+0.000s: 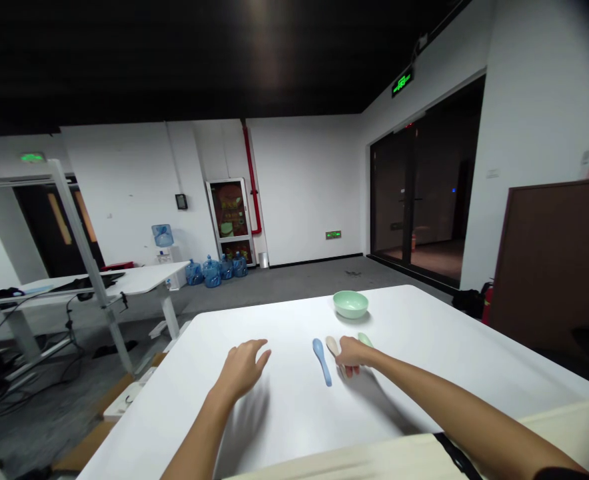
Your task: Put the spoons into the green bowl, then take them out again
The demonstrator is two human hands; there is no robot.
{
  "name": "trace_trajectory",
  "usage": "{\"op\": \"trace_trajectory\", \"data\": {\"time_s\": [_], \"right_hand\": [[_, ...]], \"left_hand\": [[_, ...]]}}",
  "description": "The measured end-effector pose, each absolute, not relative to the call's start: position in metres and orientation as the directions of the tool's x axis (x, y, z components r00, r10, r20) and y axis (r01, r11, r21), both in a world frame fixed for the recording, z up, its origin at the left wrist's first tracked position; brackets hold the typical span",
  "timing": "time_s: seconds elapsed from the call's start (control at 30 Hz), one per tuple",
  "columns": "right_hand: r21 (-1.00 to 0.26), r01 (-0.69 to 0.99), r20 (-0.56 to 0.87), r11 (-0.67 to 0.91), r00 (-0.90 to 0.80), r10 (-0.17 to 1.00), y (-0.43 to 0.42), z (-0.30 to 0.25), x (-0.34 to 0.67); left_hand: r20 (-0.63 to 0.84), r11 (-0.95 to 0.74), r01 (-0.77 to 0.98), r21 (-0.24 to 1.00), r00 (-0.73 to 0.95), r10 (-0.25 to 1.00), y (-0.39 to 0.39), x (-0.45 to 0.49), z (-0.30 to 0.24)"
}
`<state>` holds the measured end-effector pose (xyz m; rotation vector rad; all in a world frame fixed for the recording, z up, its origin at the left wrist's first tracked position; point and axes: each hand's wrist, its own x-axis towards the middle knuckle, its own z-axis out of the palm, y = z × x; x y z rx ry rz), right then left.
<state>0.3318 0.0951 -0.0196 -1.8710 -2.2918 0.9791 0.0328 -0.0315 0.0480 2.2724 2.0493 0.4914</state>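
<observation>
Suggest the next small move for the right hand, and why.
Probably close the right hand around the beige spoon. The hand already sits against or just over it, though the contact is hard to tell, and the pale green spoon lies just past it. The blue spoon lies apart on the white table, short of the mint-green bowl.

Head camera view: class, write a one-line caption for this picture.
Right hand over a beige spoon and green spoon, beside a blue spoon; left hand open above a white table, pale green bowl beyond.
</observation>
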Motion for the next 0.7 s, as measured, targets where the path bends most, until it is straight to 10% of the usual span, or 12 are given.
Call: {"op": "trace_trajectory", "data": {"time_s": [0.4, 0.7], "right_hand": [[-0.418, 0.899, -0.323, 0.134, -0.285, 0.902, 0.097, -0.019, 0.329], [-0.253, 0.941, -0.04, 0.224, -0.241, 0.97, 0.089, -0.001, 0.302]], "left_hand": [[0.198, -0.122, 0.965, 0.231, 0.076, 0.977, -0.031, 0.033, 0.049], [0.206, -0.123, 0.962, 0.243, 0.072, 0.976, -0.032, 0.032, 0.048]]}}
